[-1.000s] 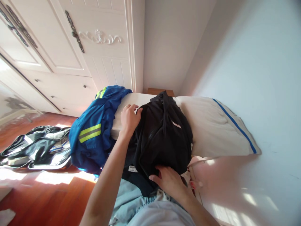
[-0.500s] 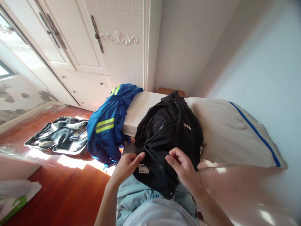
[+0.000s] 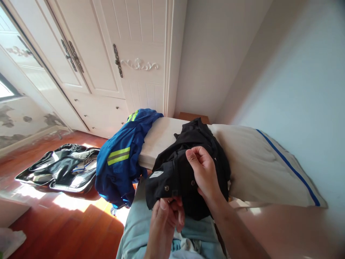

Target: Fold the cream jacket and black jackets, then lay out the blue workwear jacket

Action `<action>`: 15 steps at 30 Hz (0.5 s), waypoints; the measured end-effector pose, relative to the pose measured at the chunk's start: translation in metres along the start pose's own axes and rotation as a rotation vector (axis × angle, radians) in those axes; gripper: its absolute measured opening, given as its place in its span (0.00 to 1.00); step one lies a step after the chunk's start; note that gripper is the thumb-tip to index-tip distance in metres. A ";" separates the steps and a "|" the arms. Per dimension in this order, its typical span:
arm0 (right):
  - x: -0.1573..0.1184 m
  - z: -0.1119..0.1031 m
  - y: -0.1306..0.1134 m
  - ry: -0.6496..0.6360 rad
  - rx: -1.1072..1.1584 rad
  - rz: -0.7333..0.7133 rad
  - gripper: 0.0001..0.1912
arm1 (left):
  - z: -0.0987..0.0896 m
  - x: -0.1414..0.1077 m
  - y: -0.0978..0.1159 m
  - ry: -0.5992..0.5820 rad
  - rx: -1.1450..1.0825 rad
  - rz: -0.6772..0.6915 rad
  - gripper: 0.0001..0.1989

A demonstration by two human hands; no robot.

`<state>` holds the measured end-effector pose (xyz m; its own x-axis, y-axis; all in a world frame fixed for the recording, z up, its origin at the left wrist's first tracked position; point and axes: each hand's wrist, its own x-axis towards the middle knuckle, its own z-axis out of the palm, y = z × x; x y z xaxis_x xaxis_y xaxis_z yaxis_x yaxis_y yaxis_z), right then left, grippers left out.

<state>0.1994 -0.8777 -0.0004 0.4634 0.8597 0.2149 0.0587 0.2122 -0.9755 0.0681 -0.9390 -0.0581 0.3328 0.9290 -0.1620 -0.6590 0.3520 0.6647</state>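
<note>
A black jacket [image 3: 168, 162] lies bunched over the end of the narrow white bench-like surface and hangs down over my lap. Its hem is turned up towards me, showing snap buttons and a white label [image 3: 156, 174]. My left hand [image 3: 168, 216] pinches the hem near one snap, with the fingers partly under the cloth. Above the middle of the jacket, my right hand [image 3: 204, 171] is closed, thumb against curled fingers; whatever sits between them is hidden.
Blue workwear with yellow reflective bands [image 3: 118, 156] drapes over the surface [image 3: 167, 131] to the left. A cream cushion with a blue stripe [image 3: 258, 165] lies right. An open, packed suitcase [image 3: 61, 167] rests on the wooden floor. A white wardrobe [image 3: 145, 43] stands behind.
The jacket's lower edge has been lifted and turned, so its snaps now show. My left hand has moved right and down to the hem; my right hand has moved up over the jacket.
</note>
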 end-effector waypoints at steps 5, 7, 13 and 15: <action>-0.004 -0.010 0.001 -0.004 -0.026 -0.002 0.21 | 0.002 0.002 0.006 0.275 0.050 0.133 0.26; -0.004 -0.010 0.001 0.014 -0.028 -0.006 0.21 | -0.004 0.004 0.008 0.370 0.199 0.166 0.25; -0.007 -0.007 0.002 0.053 0.013 0.013 0.21 | -0.002 0.005 0.017 0.309 0.396 0.249 0.22; -0.012 -0.007 0.003 0.029 0.051 0.052 0.21 | 0.004 0.005 0.021 0.337 0.452 0.300 0.25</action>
<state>0.1998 -0.8907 -0.0058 0.4904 0.8563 0.1617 -0.0107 0.1914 -0.9815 0.0588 -0.9269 -0.0415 -0.1010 0.9905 -0.0931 -0.3162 0.0568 0.9470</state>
